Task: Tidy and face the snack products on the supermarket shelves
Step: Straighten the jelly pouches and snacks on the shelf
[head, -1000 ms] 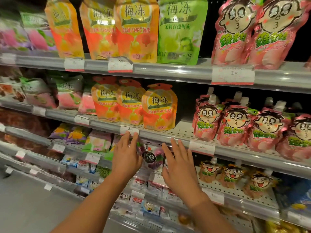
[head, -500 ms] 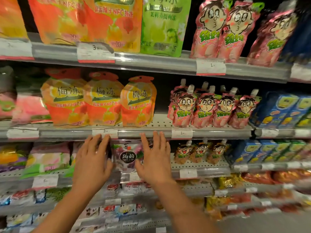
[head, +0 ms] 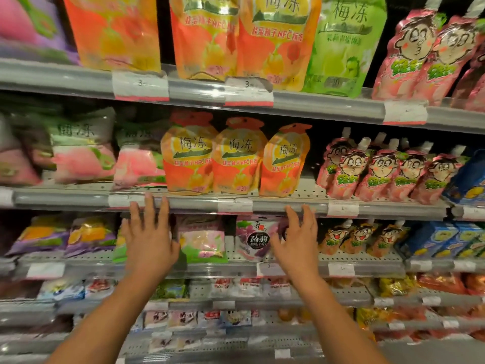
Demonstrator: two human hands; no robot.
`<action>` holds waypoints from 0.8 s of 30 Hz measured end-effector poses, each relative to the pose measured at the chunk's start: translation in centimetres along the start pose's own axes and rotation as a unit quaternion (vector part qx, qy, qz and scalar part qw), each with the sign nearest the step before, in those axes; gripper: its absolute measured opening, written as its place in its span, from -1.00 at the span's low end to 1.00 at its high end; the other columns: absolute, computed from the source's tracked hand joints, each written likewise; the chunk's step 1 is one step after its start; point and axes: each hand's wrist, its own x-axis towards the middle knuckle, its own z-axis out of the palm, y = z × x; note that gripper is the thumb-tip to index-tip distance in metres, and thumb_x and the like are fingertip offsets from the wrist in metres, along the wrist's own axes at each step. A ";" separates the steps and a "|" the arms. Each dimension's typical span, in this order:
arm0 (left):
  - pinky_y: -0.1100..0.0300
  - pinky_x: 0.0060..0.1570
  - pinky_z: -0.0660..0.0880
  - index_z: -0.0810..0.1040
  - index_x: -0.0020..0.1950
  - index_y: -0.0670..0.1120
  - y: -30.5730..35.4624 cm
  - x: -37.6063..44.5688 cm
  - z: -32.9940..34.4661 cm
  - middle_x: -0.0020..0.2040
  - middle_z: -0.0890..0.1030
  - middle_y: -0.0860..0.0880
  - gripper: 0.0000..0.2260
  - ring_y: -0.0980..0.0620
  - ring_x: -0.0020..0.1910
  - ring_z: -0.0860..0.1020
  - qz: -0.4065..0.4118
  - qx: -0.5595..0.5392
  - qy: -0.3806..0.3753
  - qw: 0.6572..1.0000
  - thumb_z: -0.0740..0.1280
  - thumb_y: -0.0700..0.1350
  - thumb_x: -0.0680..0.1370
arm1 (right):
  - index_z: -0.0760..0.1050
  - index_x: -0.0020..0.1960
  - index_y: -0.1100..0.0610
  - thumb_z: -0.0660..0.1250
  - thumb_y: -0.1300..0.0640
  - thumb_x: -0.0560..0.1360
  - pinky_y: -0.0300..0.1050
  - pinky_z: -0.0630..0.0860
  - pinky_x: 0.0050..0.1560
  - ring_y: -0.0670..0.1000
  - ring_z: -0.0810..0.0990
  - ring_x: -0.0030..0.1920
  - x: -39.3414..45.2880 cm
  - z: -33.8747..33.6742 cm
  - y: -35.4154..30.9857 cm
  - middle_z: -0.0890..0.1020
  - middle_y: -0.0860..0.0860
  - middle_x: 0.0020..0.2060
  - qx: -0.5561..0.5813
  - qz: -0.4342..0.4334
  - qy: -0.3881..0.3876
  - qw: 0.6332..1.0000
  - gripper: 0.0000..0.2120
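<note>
From the head view, the only one here, both hands are raised in front of the third shelf down, in the lower middle of the frame. The left hand [head: 149, 240] has its fingers straight and spread, holding nothing, its fingertips reaching up to the grey shelf rail [head: 183, 202] that carries the orange pouches [head: 237, 158]. The right hand [head: 298, 241] is likewise open with fingers relaxed and slightly fanned, its fingertips just under the same rail. Between the two hands, in the centre of the frame, stand the products most likely to be faced next: a pink-and-green pouch [head: 203, 240] just right of the left hand, and a purple konjac jelly pouch [head: 256, 239] just left of the right hand, which partly overlaps its right edge. Both pouches stand upright with their long axis vertical, set back from the shelf lip. Whether either hand actually touches a pouch cannot be told. In my judgement the coming move turns on this bracketing: each hand has a pouch on its inner side, so the left is nearer the pink-and-green one and the right nearer the purple one, and each would close inward and draw its pouch forward to the lip.
</note>
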 end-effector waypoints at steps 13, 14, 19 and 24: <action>-0.29 0.55 0.10 -0.28 0.65 0.14 -1.5 0.0 -2.0 0.67 -0.28 0.00 -0.13 -0.21 0.65 -0.18 0.026 0.009 -0.063 0.998 0.29 0.16 0.57 | 0.27 0.58 0.07 0.17 -0.01 0.56 0.20 0.12 0.59 0.13 0.15 0.61 -2.4 8.4 -13.0 0.27 0.09 0.58 0.035 -0.300 -0.090 0.949 -0.41; -0.26 0.57 0.07 -0.26 0.65 0.15 -2.0 0.0 -2.6 0.67 -0.28 0.01 -0.16 -0.19 0.65 -0.19 0.036 0.012 -0.077 0.996 0.27 0.16 0.59 | 0.26 0.58 0.08 0.19 0.00 0.56 0.19 0.09 0.60 0.13 0.14 0.61 -2.4 8.7 -13.7 0.26 0.09 0.59 0.034 -0.301 -0.097 0.948 -0.40; -0.21 0.57 0.01 0.01 0.68 0.04 -5.6 -2.3 -3.7 0.69 -0.07 -0.01 -0.30 -0.17 0.66 -0.16 0.092 0.010 -0.055 0.994 0.27 0.02 0.61 | 0.24 0.60 0.09 0.27 0.04 0.58 0.25 0.08 0.59 0.15 0.12 0.62 -3.2 9.8 -17.0 0.25 0.11 0.59 0.026 -0.325 -0.097 0.940 -0.39; -0.18 0.56 0.13 0.27 0.61 -0.02 -12.3 -6.5 -1.1 0.65 0.18 -0.08 -0.42 -0.21 0.64 0.06 0.025 -0.027 -0.082 0.996 0.30 -0.05 0.58 | 0.35 0.54 0.15 0.43 0.02 0.48 0.39 0.12 0.53 0.24 0.22 0.57 -4.2 11.2 -19.1 0.34 0.18 0.54 -0.060 -0.293 -0.051 0.953 -0.32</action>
